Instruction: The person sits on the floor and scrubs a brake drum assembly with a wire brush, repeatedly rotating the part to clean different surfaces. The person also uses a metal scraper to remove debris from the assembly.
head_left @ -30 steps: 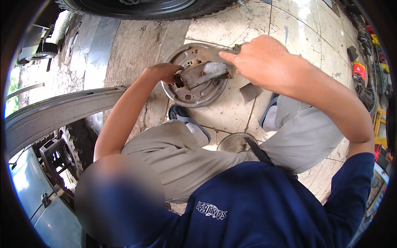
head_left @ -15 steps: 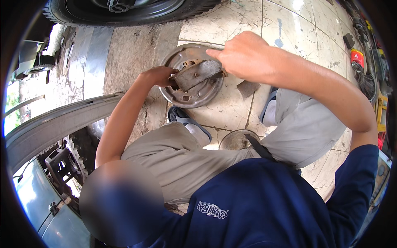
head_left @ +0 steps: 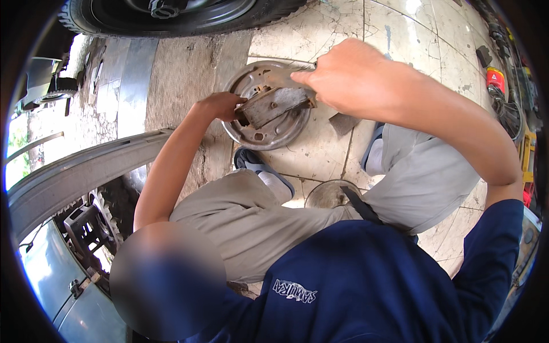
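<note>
On the floor in front of me lies a round, rusty brake backing plate (head_left: 274,136). A worn brake shoe (head_left: 273,107) with a curved grey face rests tilted over it. My left hand (head_left: 219,106) grips the shoe's left end, its fingertips partly hidden behind the metal. Above the shoe's right end, my right hand (head_left: 350,73) is closed, with the thumb side toward the plate. A small dark tip pokes out near its fingers; the rest of what it holds is hidden. Beside the plate lies a dark square sheet, perhaps sandpaper (head_left: 343,123).
A large tyre (head_left: 269,22) lies at the far edge. To my left runs a grey metal beam (head_left: 91,160), with a blue-grey panel (head_left: 48,257) below it. A round, low seat (head_left: 326,195) is between my legs. A red and yellow can (head_left: 495,80) stands among clutter at right.
My right hand has shifted slightly right and away from me over the shoe. The left hand keeps its grip, and the shoe and plate stay almost in place.
</note>
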A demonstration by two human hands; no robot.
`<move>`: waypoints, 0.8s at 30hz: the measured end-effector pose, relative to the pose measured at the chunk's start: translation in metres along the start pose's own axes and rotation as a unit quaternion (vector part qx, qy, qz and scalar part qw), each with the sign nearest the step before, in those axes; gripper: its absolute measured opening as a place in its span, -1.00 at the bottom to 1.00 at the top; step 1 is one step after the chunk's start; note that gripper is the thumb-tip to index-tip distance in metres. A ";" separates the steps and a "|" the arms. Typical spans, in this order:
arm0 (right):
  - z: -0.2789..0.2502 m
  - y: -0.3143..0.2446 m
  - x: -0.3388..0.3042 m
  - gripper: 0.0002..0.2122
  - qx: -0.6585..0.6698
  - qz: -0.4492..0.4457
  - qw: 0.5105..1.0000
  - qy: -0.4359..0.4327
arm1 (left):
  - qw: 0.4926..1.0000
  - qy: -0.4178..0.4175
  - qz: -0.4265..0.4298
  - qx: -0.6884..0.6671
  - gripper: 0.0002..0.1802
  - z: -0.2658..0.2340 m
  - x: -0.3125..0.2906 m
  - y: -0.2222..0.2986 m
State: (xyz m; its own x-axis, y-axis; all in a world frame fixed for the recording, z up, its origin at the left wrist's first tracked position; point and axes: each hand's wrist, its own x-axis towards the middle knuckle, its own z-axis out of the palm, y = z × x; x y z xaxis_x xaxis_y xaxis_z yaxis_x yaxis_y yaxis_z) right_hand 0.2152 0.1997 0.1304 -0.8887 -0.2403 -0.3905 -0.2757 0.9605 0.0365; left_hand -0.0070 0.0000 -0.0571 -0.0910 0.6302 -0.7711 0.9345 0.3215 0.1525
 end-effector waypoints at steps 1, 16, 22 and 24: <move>-0.003 0.001 -0.003 -0.55 0.010 0.003 1.000 -0.008 | 1.000 -0.002 -0.002 0.013 -0.34 0.002 -0.001 0.000; 0.014 -0.007 0.006 -0.51 -0.011 -0.007 0.999 0.038 | 0.999 -0.022 0.029 -0.037 -0.39 0.011 0.002 -0.007; -0.012 -0.012 -0.008 -0.56 -0.005 0.013 0.998 -0.056 | 0.997 -0.033 0.032 -0.060 -0.37 0.014 0.008 0.000; -0.004 -0.013 -0.001 -0.51 -0.021 0.017 0.998 -0.054 | 0.996 -0.033 0.034 -0.077 -0.35 0.012 0.009 -0.003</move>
State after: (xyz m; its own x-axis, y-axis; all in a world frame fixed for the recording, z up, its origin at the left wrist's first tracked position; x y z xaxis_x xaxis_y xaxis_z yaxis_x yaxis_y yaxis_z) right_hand 0.2181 0.1871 0.1337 -0.8542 -0.1889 -0.4844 -0.2627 0.9608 0.0886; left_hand -0.0069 -0.0036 -0.0720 -0.0028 0.6080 -0.7940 0.8734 0.3882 0.2942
